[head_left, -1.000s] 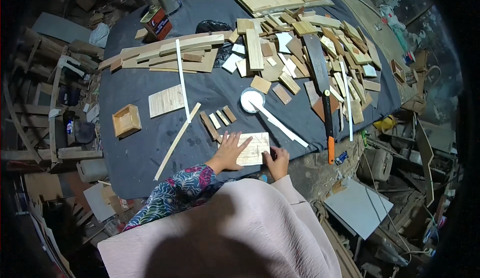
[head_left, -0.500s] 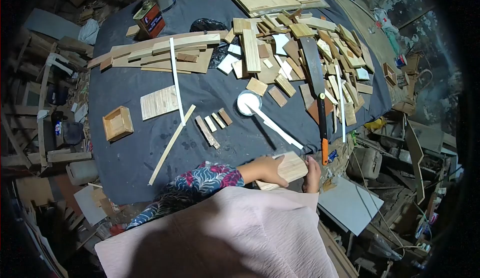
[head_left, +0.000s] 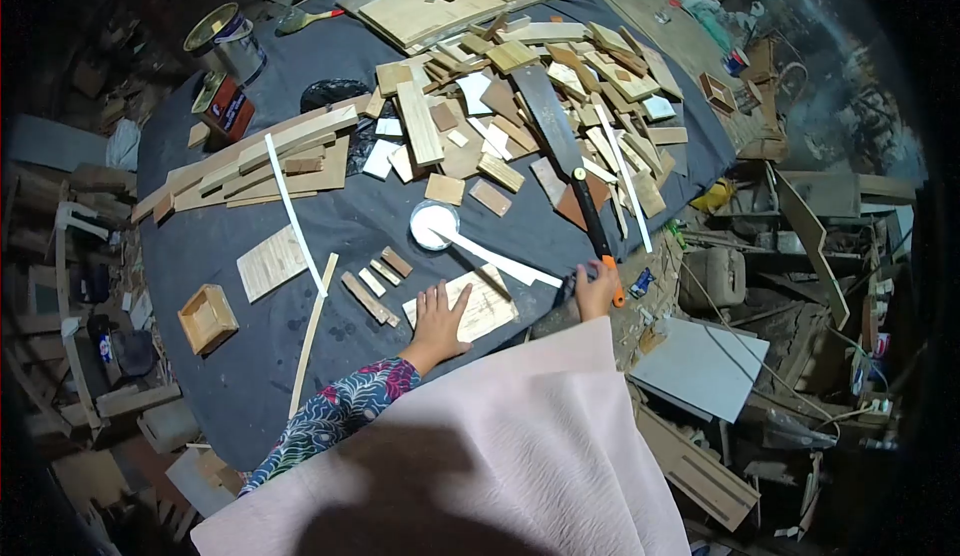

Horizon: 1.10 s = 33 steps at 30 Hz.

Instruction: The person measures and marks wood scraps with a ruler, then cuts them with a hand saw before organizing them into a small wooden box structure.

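Note:
My left hand [head_left: 440, 324] lies with fingers spread on a rectangular pale wooden board [head_left: 488, 302], which is flat on the cloth near the front edge. Just right of the board, my right hand [head_left: 596, 292] is raised with its fingers loosely bent and apart, nothing visible in them. Close to its fingertips is the end of a white stick [head_left: 500, 261], whose other end rests in a round tub of white paste [head_left: 434, 226]. A handsaw [head_left: 552, 121] lies beyond, its orange-tipped handle beside my right hand.
Wood offcuts [head_left: 415, 121] are heaped at the back right. Several small wood strips [head_left: 369, 299] lie left of the board, with a small open wooden box [head_left: 208, 319] farther left. A red can [head_left: 223, 108] and a metal pail [head_left: 226, 44] stand at the back left.
The wooden board, earlier held up between both hands, now lies on the cloth under my left hand. My right hand has let go of it and moved toward the white stick's end. The view has shifted.

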### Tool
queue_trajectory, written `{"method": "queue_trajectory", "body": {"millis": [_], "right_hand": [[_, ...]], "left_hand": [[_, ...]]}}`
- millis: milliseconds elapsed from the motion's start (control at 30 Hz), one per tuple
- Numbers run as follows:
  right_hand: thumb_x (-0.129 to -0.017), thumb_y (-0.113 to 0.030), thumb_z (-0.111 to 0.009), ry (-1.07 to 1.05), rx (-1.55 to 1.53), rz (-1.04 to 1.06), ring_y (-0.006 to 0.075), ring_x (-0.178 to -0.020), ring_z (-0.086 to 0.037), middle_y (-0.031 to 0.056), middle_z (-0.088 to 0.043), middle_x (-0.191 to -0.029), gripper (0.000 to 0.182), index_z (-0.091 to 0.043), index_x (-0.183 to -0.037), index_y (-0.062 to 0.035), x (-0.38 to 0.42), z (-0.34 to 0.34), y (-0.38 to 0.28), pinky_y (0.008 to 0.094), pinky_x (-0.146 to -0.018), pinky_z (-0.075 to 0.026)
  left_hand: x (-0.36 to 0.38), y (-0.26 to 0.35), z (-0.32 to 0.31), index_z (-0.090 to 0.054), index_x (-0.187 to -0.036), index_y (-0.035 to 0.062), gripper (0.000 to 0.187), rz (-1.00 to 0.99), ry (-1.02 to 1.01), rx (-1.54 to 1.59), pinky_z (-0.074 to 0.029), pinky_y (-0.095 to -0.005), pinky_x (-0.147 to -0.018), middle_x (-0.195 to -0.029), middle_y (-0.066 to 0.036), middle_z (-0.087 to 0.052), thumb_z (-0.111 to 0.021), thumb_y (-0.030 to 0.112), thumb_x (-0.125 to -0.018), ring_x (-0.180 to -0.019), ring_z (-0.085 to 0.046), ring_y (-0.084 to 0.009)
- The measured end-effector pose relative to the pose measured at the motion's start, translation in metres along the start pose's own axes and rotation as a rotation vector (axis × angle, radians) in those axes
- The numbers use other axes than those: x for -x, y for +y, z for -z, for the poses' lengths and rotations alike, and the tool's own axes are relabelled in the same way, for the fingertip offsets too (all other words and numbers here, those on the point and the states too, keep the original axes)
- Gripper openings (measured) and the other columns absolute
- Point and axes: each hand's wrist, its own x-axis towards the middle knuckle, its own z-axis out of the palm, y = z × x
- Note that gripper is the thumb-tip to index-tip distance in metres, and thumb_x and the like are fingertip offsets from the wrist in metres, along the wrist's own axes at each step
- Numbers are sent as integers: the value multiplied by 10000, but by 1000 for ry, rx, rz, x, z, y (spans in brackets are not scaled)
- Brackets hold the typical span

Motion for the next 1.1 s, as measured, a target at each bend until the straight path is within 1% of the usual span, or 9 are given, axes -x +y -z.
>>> {"method": "queue_trajectory", "body": {"millis": [100, 233, 367, 800, 867, 933, 967, 1000, 1100], "right_hand": [[-661, -223, -642, 34, 291, -77, 307, -972, -417, 133, -481, -993, 373, -540, -984, -68, -31, 2, 5, 395, -810, -340], [-654, -214, -643, 40, 495, -15, 302, -975, -424, 124, -490, -985, 455, -486, -1059, -81, -63, 1, 7, 427, -811, -324], [-648, -209, -637, -76, 433, 18, 297, -961, -435, 118, -500, -963, 412, -507, -1015, -73, -74, -12, 38, 426, -792, -325], [-620, -158, -602, 0, 130, 249, 298, -802, -504, 130, -520, -845, 297, -528, -877, -28, -66, -6, 36, 390, -730, -361], [-617, -147, -602, 30, 83, 251, 313, -784, -508, 140, -519, -831, 298, -528, -876, -20, -72, -5, 44, 394, -706, -381], [-606, -114, -601, 105, 49, 272, 348, -739, -517, 166, -517, -794, 297, -530, -870, 3, -78, -2, 52, 401, -652, -423], [-603, -110, -603, 122, 39, 262, 347, -741, -517, 172, -518, -793, 297, -531, -866, 9, -81, 0, 59, 402, -659, -418], [-600, -110, -603, 135, 45, 256, 346, -738, -517, 176, -519, -794, 289, -532, -855, 8, -85, 2, 62, 402, -662, -415], [-604, -119, -612, 107, 79, 318, 328, -721, -517, 157, -519, -775, 288, -538, -854, 3, -99, 8, 76, 377, -656, -420]], "left_hand": [[4, 0, -4, -137, -1317, 164, 1039, 16, 25, -39, -144, -537, -944, -1277, -275, -155, -718, 421, -495, -1175, -173, -426], [5, 6, 7, -119, -1319, 186, 1033, 108, -60, -44, -143, -536, -952, -1291, -245, -182, -728, 387, -509, -1193, -188, -391], [16, 13, 6, -117, -1321, 187, 1051, 171, -42, -42, -137, -551, -947, -1289, -251, -180, -734, 388, -494, -1195, -179, -401], [17, 29, 3, -129, -1319, 133, 1026, 253, -13, 36, -51, -552, -961, -1316, -271, -85, -704, 438, -526, -1219, -81, -430], [18, 28, 2, -169, -1308, 116, 952, 286, -1, 37, -76, -534, -969, -1315, -257, -121, -693, 400, -565, -1218, -112, -420], [24, 18, -9, -214, -1293, 98, 839, 270, 215, 216, -106, -499, -982, -1312, -223, -178, -668, 325, -624, -1219, -150, -394], [27, 26, 5, -450, -1129, 71, 501, 273, 419, 212, -249, -433, -946, -1219, -181, -360, -628, 199, -678, -1139, -322, -359], [32, 20, 4, -450, -1129, 71, 501, 312, 415, 210, -249, -433, -946, -1219, -181, -360, -628, 199, -678, -1139, -322, -359], [43, 13, 8, -549, -691, 34, 62, 291, 743, 412, -420, -336, -718, -915, -116, -548, -587, 81, -704, -828, -523, -287]]}}
